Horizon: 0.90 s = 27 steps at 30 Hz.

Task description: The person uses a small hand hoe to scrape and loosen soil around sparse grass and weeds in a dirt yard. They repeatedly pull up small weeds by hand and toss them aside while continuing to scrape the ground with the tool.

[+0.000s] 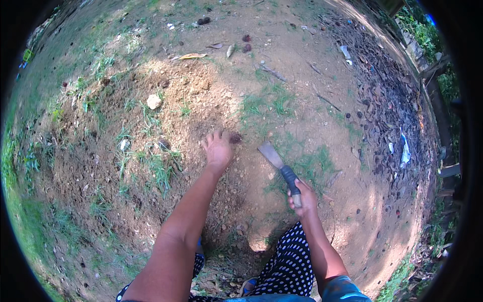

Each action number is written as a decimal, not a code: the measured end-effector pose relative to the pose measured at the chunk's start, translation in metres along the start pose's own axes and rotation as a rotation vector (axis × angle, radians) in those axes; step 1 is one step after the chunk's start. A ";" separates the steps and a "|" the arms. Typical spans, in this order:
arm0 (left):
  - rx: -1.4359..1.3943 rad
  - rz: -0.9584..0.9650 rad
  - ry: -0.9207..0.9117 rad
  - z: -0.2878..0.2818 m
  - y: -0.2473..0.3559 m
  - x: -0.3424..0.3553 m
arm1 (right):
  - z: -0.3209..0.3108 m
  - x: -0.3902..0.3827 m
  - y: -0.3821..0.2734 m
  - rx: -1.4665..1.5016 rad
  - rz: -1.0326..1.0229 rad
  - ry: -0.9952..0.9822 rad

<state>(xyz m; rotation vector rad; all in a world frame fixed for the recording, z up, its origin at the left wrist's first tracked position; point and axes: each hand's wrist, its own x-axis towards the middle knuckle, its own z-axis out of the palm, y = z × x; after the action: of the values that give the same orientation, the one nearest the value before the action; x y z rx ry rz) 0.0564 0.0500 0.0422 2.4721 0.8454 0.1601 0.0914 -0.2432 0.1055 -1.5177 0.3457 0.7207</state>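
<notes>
My left hand (pixel 218 150) reaches out over loose brown soil (pixel 201 116), palm down, its fingers spread with nothing visibly held in them. Right beside its fingers lies a small dark reddish, rough, round thing (pixel 235 138); whether they touch I cannot tell. My right hand (pixel 305 197) is closed round the dark handle of a scraper (pixel 289 176). The flat metal blade points forward and left, just above bare earth at the edge of a grass patch (pixel 317 163).
Dug, crumbly soil with weeds (pixel 161 173) and a pale stone (pixel 154 101) spreads to the left. Twigs (pixel 273 73) and a yellow-brown leaf (pixel 193 56) lie farther ahead. On the right are dark leaf litter (pixel 382 100) and a white-blue plastic scrap (pixel 405 151).
</notes>
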 end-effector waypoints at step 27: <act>-0.010 0.064 0.174 -0.014 -0.016 0.019 | 0.137 -0.002 0.004 -0.390 -0.237 -0.148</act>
<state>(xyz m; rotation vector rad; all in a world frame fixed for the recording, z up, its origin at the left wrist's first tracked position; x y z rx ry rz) 0.0596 0.0782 0.0452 2.5043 0.8342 0.4060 0.0560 -0.1109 0.1117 -1.8215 -0.0939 0.7329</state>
